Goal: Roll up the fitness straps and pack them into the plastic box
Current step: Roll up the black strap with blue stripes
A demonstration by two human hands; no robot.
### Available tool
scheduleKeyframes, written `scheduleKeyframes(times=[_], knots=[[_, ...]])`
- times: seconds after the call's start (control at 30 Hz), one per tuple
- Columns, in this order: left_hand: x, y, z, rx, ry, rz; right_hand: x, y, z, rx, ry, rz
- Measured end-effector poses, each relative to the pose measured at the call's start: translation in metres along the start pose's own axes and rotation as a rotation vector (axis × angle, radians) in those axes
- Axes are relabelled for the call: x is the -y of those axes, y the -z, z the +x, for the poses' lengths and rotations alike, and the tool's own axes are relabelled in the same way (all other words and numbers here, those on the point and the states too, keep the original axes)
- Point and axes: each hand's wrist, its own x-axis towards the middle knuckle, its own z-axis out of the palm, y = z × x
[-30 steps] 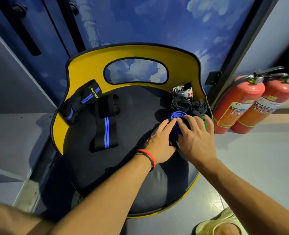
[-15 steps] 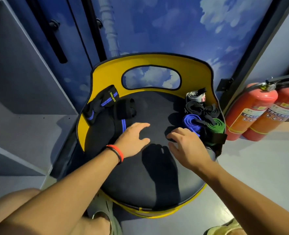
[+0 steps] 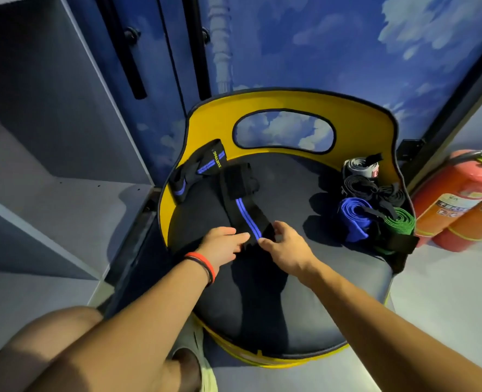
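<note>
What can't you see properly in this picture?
- Plastic box: cannot be made out anywhere in the head view.
- Near end of the black strap with blue stripes: covered by the left hand and right hand.
- Fire extinguishers: cut off by the right edge.
- Small black rolls behind the blue roll: too dark to count.

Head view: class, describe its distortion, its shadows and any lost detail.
Head view: wide-angle bending bows the cabinet edge; both hands cast dark shadows toward the viewer across the seat; the black strap nearly merges with the dark cushion; the fire extinguisher labels are too soft to read.
</note>
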Motion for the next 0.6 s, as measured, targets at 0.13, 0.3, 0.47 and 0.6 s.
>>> scheduleKeyframes(times=[0.13,0.3,0.47,0.6], knots=[[0.001,-0.014,-0.006,0.139,0.042,-0.081,-0.009,0.010,0.005,-0.121,-0.114,0.147],[0.003,-0.019,-0.008,0.174,0.044,-0.248,-0.031,0.031,-0.010,-0.121,-0.049,0.276],[0.003,-0.024,0.001,0.263,0.042,-0.546,-0.051,0.048,-0.032,0.154,-0.001,0.487],[0.000,-0.023,0.013,0.243,0.046,-0.593,-0.060,0.055,-0.042,0.290,-0.063,0.492]])
